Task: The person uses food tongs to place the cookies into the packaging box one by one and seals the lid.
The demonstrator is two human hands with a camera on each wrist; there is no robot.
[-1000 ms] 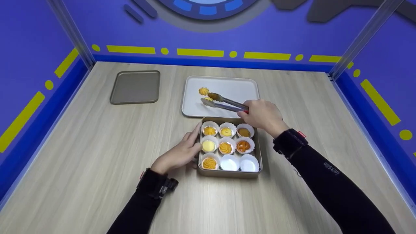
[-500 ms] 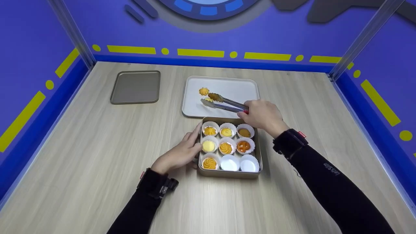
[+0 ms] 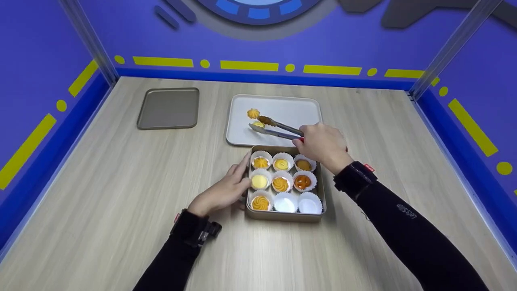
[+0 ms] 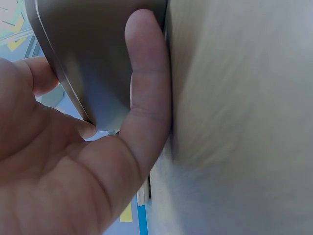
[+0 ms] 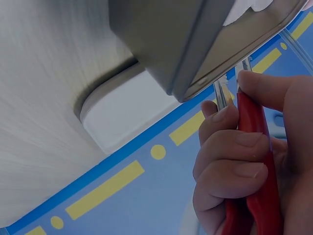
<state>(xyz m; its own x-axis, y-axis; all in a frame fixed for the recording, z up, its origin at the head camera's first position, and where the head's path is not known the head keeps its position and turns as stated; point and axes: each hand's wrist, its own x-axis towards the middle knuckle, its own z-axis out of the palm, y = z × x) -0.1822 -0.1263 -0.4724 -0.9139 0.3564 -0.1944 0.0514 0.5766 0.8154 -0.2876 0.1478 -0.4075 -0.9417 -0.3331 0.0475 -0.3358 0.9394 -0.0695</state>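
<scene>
My right hand (image 3: 323, 143) grips the red handles of metal tongs (image 3: 282, 131); its fingers curl round them in the right wrist view. The tongs' tips reach over a white tray (image 3: 291, 109), one on each side of a small yellow cookie (image 3: 258, 124); whether they touch it I cannot tell. Just behind lies a ridged golden cookie (image 3: 253, 113). My left hand (image 3: 224, 188) rests against the left side of a square tin (image 3: 284, 217), its fingers along the wall in the left wrist view. White paper cups fill the tin. Several hold cookies; two front cups, including the middle one (image 3: 285, 203), hold none.
A flat brown-gold lid or tray (image 3: 169, 109) lies at the back left of the wooden table (image 3: 121, 194). The tin stands right in front of the white tray. Blue panels (image 3: 250, 52) close the table off at the back and sides.
My right hand and the tongs have shifted slightly left, and the tips now stand a little further left around the yellow cookie. The left hand and the tin have stayed put.
</scene>
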